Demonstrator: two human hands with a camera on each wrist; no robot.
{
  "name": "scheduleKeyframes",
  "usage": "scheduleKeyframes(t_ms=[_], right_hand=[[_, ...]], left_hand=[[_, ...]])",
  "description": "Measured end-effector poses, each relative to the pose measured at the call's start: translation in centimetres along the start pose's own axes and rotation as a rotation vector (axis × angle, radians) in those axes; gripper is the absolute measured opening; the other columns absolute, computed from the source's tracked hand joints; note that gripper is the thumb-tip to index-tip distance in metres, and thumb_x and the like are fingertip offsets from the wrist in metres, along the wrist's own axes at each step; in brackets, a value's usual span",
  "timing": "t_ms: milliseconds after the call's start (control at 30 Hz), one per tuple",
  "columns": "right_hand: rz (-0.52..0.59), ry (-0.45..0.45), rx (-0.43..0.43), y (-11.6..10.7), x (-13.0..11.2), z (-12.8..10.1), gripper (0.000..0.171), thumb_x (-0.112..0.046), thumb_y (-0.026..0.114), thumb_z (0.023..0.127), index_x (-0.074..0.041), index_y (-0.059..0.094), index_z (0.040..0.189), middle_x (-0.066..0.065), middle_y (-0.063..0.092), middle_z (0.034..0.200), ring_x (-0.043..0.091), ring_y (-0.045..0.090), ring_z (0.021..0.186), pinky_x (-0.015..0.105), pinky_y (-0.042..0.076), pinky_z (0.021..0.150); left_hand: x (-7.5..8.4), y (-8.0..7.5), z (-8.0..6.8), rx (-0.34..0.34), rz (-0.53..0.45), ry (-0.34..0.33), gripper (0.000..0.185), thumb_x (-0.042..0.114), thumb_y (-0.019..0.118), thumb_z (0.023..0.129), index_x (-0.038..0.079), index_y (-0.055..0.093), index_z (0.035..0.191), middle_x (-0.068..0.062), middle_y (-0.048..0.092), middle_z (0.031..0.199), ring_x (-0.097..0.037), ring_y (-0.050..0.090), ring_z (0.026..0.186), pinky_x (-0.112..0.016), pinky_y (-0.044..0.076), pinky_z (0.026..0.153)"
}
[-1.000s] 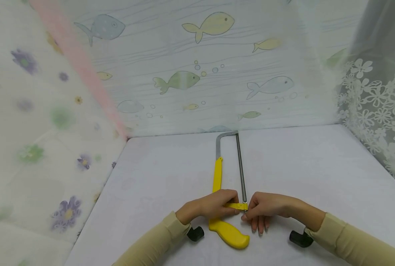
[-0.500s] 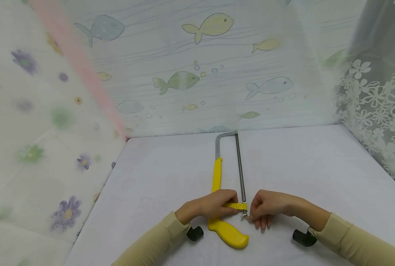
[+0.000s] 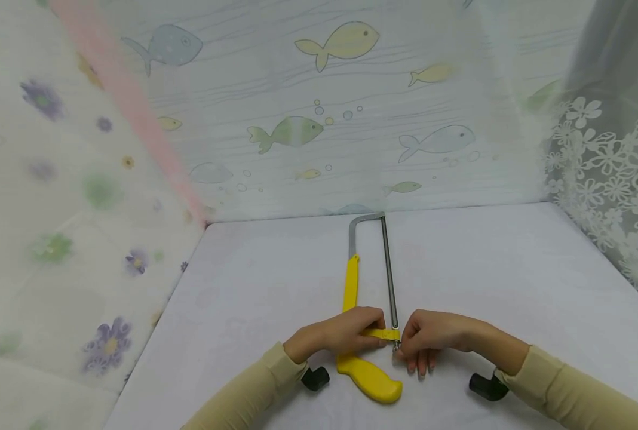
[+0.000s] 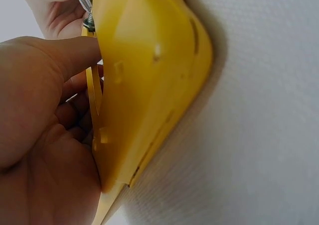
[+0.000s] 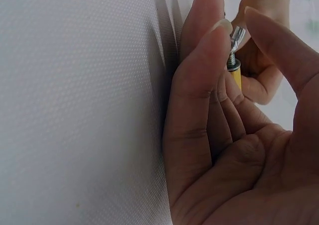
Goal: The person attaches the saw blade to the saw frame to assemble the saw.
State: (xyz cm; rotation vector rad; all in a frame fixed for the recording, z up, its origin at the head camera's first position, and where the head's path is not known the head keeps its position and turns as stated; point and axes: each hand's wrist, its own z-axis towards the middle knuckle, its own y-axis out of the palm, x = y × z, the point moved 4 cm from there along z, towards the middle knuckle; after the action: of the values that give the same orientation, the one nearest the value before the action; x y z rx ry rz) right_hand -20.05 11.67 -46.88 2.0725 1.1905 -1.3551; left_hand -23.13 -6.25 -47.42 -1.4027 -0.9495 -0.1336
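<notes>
A hacksaw [image 3: 351,286] with a yellow handle [image 3: 370,379] and a thin metal blade [image 3: 389,275] lies flat on the white table [image 3: 512,269]. My left hand [image 3: 340,334] grips the yellow bar of the handle just behind the blade's near end. The left wrist view shows that hand's fingers [image 4: 40,110] curled round the yellow handle [image 4: 149,75]. My right hand [image 3: 432,337] is at the blade's near end. Its index finger and thumb pinch the small metal wing nut [image 5: 237,36] there, while the other fingers rest on the table.
Patterned curtains close in the table at the back [image 3: 324,119], on the left [image 3: 55,209] and on the right [image 3: 609,179]. Black wrist-camera mounts [image 3: 316,377] [image 3: 485,387] sit under both sleeves, near the front edge.
My right hand drew back slightly half a second ago, baring the wing nut, and has now closed on it again. The left hand and saw stayed put.
</notes>
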Motion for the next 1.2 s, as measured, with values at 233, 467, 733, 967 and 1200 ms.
scheduleKeyframes(t_ms=[233,467,733,967,1200], right_hand=[[-0.003,0.031,0.023,0.07,0.06,0.19,0.034,-0.027,0.075,0.094,0.005,0.075,0.083,0.011,0.073,0.071,0.012,0.066,0.054,0.02,0.048,0.047],[-0.01,0.037,0.033,0.05,-0.05,0.08,0.03,-0.024,0.073,0.094,0.004,0.075,0.083,0.012,0.073,0.072,0.012,0.066,0.054,0.019,0.048,0.048],[-0.01,0.037,0.034,-0.21,-0.24,-0.53,0.021,-0.016,0.072,0.093,0.004,0.075,0.085,0.012,0.072,0.072,0.012,0.067,0.056,0.02,0.049,0.05],[-0.006,0.039,0.047,-0.32,-0.03,-0.56,0.019,-0.015,0.077,0.09,0.004,0.074,0.085,0.007,0.07,0.067,0.011,0.066,0.054,0.02,0.049,0.049],[0.021,0.028,0.004,0.1,-0.12,-0.19,0.02,-0.013,0.076,0.091,0.007,0.074,0.086,0.009,0.071,0.07,0.012,0.067,0.056,0.019,0.05,0.049]], left_hand=[[-0.13,0.07,0.0,-0.004,-0.017,-0.012,0.012,0.023,0.065,0.102,0.015,0.056,0.103,0.007,0.055,0.09,-0.003,0.048,0.081,-0.015,0.042,0.073],[-0.19,0.1,0.06,-0.003,-0.011,-0.013,0.012,0.023,0.066,0.102,0.015,0.056,0.103,0.008,0.055,0.09,-0.003,0.048,0.08,-0.015,0.041,0.072],[-0.12,0.1,0.02,0.007,-0.003,-0.007,0.012,0.023,0.067,0.102,0.015,0.057,0.102,0.008,0.055,0.09,-0.003,0.048,0.08,-0.015,0.042,0.073],[-0.2,0.11,-0.04,0.008,-0.004,-0.01,0.012,0.023,0.066,0.102,0.016,0.056,0.102,0.007,0.054,0.089,-0.003,0.046,0.079,-0.015,0.04,0.071],[-0.09,0.04,-0.04,0.006,-0.009,-0.002,0.012,0.022,0.066,0.102,0.015,0.056,0.102,0.007,0.054,0.089,-0.003,0.046,0.079,-0.015,0.039,0.07]])
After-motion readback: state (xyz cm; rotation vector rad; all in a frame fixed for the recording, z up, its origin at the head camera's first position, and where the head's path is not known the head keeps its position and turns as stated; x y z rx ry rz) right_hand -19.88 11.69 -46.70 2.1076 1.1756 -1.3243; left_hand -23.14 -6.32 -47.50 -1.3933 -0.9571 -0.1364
